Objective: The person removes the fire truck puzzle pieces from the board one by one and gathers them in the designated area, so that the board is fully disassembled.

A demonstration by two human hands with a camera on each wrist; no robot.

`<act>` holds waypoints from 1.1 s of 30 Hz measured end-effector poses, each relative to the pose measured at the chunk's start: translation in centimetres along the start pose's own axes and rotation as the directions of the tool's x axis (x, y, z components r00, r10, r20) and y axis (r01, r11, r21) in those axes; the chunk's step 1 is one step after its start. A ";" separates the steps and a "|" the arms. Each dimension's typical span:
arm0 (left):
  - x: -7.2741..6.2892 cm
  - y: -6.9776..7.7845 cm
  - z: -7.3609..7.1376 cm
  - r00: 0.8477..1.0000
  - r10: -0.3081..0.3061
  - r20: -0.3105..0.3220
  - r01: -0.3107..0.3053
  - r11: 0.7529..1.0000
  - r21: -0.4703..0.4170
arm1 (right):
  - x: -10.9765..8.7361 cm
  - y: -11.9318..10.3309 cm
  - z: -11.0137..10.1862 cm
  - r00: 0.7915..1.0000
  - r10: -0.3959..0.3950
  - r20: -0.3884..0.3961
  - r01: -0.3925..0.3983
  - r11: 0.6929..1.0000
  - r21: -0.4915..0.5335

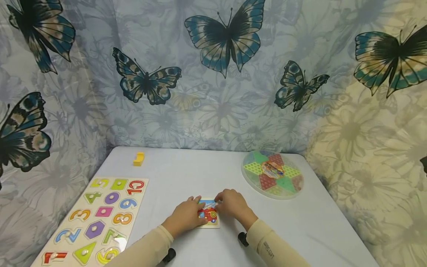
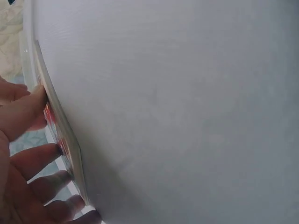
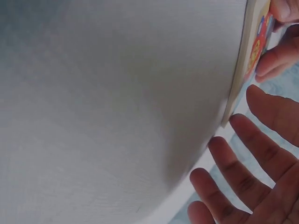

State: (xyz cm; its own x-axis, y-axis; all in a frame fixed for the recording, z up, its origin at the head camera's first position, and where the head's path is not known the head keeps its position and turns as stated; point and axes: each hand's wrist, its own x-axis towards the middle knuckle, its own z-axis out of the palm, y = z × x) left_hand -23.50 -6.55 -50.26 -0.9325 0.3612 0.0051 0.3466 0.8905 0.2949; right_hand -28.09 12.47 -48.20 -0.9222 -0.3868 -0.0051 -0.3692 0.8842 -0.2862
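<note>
A small square wooden jigsaw puzzle [image 1: 209,215] with a red fire truck picture lies on the white table. My left hand [image 1: 186,218] rests across its left side, thumb toward the near edge and fingers spread higher up. In the left wrist view, that thumb and index finger touch the picture face of the puzzle [image 2: 64,133]. At the far right corner is my right hand [image 1: 234,204], fingertips right at the edge. The right wrist view shows its thumb and index finger beside the corner of the puzzle [image 3: 243,77], the other fingers spread loosely.
A number-and-shape peg board [image 1: 90,218] covers the table's left side. Toward the back right sits a round, clear-cased board game [image 1: 271,174] with a coloured star. A small yellow block [image 1: 138,159] stands at the back left. Butterfly-print fabric [image 1: 213,122] surrounds the table.
</note>
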 end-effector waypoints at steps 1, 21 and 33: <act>0.0 0.1 0.0 1.000 -0.001 -0.004 0.001 1.000 -0.001 | 0.1 0.0 0.0 1.000 0.001 0.002 -0.001 1.000 -0.002; 1.2 2.2 0.5 0.981 -0.157 -0.111 0.171 0.977 0.124 | 0.6 0.0 0.2 1.000 -0.020 -0.015 0.020 1.000 0.013; 1.6 2.8 0.7 0.961 -0.230 -0.156 0.251 0.959 0.132 | 1.5 0.0 0.0 0.999 -0.052 0.013 0.052 0.998 0.046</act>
State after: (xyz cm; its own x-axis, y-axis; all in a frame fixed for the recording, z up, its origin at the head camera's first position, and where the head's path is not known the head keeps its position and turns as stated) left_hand -24.00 -3.30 -50.12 -0.9913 0.0994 0.0860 0.1120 0.9811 0.1576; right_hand -29.52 11.90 -48.26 -0.8999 -0.4360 -0.0026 -0.4108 0.8498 -0.3302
